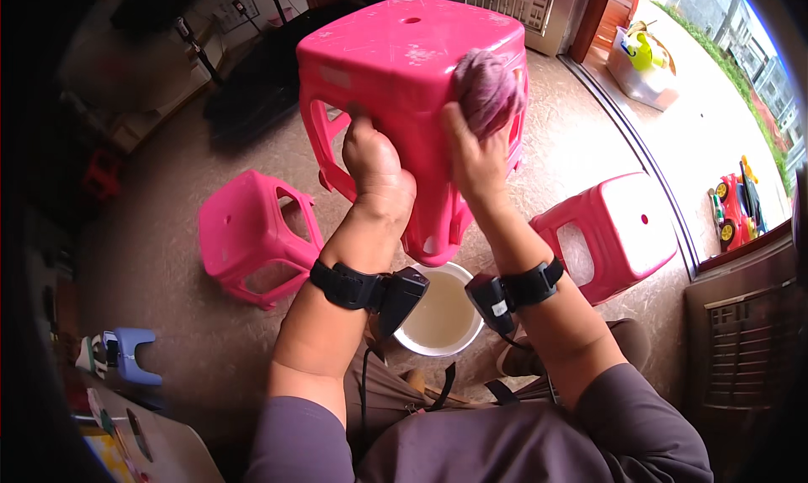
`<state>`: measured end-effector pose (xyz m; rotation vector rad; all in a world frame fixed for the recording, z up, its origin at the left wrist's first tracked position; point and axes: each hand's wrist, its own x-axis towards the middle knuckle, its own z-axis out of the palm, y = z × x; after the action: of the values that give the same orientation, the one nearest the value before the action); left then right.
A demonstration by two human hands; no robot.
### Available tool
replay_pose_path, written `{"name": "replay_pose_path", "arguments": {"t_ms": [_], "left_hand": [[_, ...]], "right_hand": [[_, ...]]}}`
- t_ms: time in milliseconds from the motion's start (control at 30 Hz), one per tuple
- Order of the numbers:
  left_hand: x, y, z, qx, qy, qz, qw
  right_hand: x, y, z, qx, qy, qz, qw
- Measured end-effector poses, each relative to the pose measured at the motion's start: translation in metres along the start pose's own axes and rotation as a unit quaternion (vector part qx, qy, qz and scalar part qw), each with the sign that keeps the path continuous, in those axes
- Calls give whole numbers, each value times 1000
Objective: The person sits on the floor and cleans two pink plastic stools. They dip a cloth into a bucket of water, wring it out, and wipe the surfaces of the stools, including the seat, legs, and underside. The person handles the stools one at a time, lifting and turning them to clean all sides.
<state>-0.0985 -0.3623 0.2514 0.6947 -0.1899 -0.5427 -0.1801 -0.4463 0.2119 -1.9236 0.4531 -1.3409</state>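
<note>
A pink plastic stool (379,47) is held up in front of me, its scuffed seat with a central hole facing upward. My left hand (377,161) grips the stool's side by a leg opening, with its fingertips hidden behind the plastic. In my right hand (483,155) is a bunched purple cloth (486,92), pressed against the stool's right side near the seat edge. Below the stool's near leg stands a white bucket (404,341) of cloudy water. Each forearm wears a black strap with a small device.
Two more pink stools lie tipped on the floor, one at left (237,230) and one at right (631,230). A doorway sill (656,186) runs along the right. Outside are a storage bin (637,82) and a red toy car (733,211). A blue plastic stool (134,357) stands at lower left.
</note>
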Motion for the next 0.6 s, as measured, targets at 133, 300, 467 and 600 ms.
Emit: {"name": "replay_pose_path", "arguments": {"t_ms": [133,300,467,600], "left_hand": [[-13,23,-28,55,-28,-19,998],[-16,26,-36,-51,57,-22,997],[6,38,-72,-120,78,-37,989],[15,31,-80,-162,23,-21,986]], "right_hand": [[-46,-45,19,16,-31,-33,999],[-31,-47,24,-17,-51,-7,999],[-88,-25,14,-77,-210,-128,966],[-55,-50,30,89,-165,18,982]]}}
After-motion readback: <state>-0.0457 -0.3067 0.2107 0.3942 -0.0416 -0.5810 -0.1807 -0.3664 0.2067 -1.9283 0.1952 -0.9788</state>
